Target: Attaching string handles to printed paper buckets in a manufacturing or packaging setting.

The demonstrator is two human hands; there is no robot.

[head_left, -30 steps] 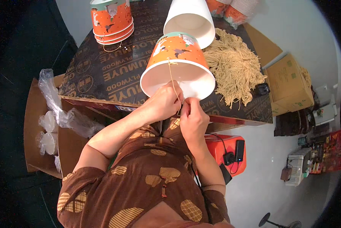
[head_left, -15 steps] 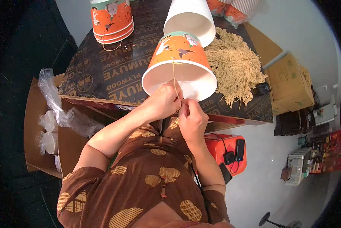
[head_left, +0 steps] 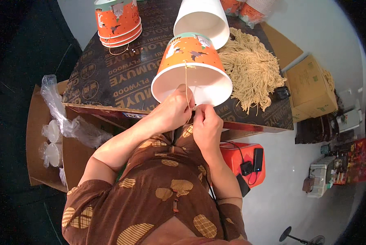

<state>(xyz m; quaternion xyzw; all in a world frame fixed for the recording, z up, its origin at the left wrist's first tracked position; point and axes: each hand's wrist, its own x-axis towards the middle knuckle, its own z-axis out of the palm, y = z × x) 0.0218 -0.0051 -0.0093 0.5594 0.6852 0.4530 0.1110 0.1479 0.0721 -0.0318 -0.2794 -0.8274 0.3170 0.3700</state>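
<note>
An orange paper bucket (head_left: 192,55) with a green band and white and dark figures lies tipped on the table, its white mouth toward me. A beige cord (head_left: 186,77) is knotted at the far part of its rim and runs across the mouth to my hands. My left hand (head_left: 178,107) pinches the cord at the near rim. Close beside it, my right hand (head_left: 207,122) has thumb and forefinger pressed together at the near rim; what lies between them is too small to make out. Behind stands a white paper bucket (head_left: 201,28), also on its side.
A heap of beige cords (head_left: 252,69) lies right of the buckets. Stacked orange buckets (head_left: 118,24) with a cord handle stand far left on the dark plywood table (head_left: 97,77). A carton (head_left: 34,122) with plastic-wrapped white cups sits left; a red stool (head_left: 232,157) stands right below.
My hands have drawn slightly apart at the near rim. The cord's stretch across the mouth now hangs straighter. The bucket has hardly moved.
</note>
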